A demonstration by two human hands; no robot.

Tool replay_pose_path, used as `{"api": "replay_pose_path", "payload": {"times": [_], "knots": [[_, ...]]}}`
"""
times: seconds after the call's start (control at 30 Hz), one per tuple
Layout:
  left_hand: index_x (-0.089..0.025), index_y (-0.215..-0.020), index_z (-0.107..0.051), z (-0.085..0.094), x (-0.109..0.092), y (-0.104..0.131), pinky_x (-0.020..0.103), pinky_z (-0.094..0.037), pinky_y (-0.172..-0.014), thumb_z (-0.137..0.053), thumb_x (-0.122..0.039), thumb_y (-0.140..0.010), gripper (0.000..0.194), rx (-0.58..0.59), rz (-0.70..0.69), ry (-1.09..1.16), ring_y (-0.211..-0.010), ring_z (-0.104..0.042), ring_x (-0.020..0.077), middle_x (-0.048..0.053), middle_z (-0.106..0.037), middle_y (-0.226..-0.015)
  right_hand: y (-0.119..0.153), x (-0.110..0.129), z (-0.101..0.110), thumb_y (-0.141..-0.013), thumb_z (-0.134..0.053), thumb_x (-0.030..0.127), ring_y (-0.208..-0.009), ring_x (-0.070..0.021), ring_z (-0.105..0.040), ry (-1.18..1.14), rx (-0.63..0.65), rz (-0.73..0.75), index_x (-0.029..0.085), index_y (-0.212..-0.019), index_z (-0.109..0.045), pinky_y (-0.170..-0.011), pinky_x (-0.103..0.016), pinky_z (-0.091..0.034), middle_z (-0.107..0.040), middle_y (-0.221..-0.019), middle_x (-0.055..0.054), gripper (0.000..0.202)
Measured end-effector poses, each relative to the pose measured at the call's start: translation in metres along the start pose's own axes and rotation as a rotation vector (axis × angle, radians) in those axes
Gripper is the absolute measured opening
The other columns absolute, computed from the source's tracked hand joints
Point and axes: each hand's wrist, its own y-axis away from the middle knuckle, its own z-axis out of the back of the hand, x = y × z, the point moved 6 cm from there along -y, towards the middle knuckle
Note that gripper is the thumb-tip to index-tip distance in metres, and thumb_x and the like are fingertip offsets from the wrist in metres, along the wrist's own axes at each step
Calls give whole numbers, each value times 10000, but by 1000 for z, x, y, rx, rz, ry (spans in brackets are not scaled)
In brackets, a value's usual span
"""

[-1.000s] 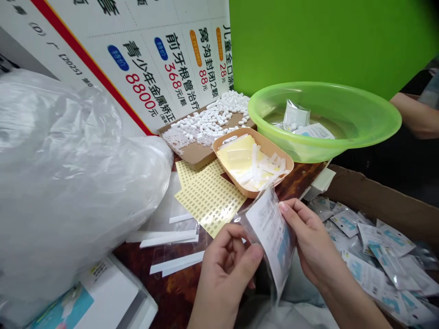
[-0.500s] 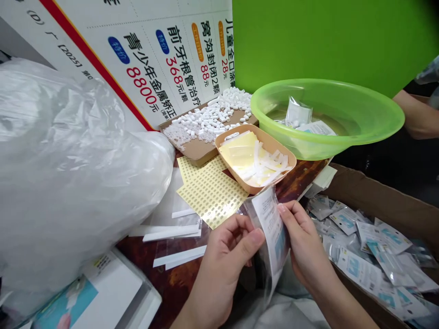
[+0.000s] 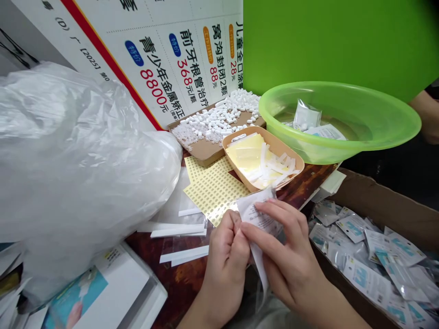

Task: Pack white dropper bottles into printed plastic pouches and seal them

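A clear plastic packet with a printed white card (image 3: 248, 206) is held up between both hands at the lower middle. My left hand (image 3: 224, 269) is closed, its thumb and bent fingers pinching the packet's left edge. My right hand (image 3: 290, 256) lies across the packet's printed face, one fingertip meeting the left thumb and another resting higher on the card. The right thumb is hidden behind the packet. Just beyond the hands are yellow sheets of small round stickers (image 3: 219, 189) and an orange tray (image 3: 254, 188) with yellow paper and white strips.
A cardboard tray (image 3: 206, 157) carries many white capsule-like pieces. Behind stands a green basin (image 3: 343, 144) with a few packets. A carton (image 3: 387, 192) of packaged cards is at right. A big translucent bag (image 3: 85, 173) fills the left, above a white box (image 3: 130, 283). Another person's arm (image 3: 427, 116) shows far right.
My right hand has shifted from the packet's right edge across its face toward my left fingers. The packet's top has tilted left. The view has swung slightly left.
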Motion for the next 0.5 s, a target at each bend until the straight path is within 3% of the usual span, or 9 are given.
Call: {"api": "replay_pose_path", "payload": {"times": [0.27, 0.4, 0.5], "knots": [[-234, -895, -544, 5, 7, 2, 287, -430, -814, -479, -374, -968, 171, 63, 30, -124, -864, -495, 174, 9, -549, -926, -4, -2, -3, -924, -481, 162, -1318, -352, -308, 68, 95, -40, 300, -1305, -530, -1043, -599, -357, -391, -1375, -118, 408], [-228, -852, -568, 2, 2, 3, 263, -440, -780, -533, -368, -943, 170, 63, -8, -81, -819, -497, 166, 3, -545, -863, -1, -4, -2, -906, -485, 155, -1418, -396, -205, 137, 76, 7, 368, -1382, -481, -1068, -646, -307, -213, -1555, -82, 521], [-230, -778, -546, -4, -3, 7, 236, -423, -658, -578, -374, -922, 206, 64, 8, 123, -692, -466, 138, -18, -520, -769, 7, -16, 4, -943, -446, 259, -1453, -423, -177, 16, -50, -46, 347, -1504, -287, -1054, -679, -326, -67, -1620, -105, 590]]}}
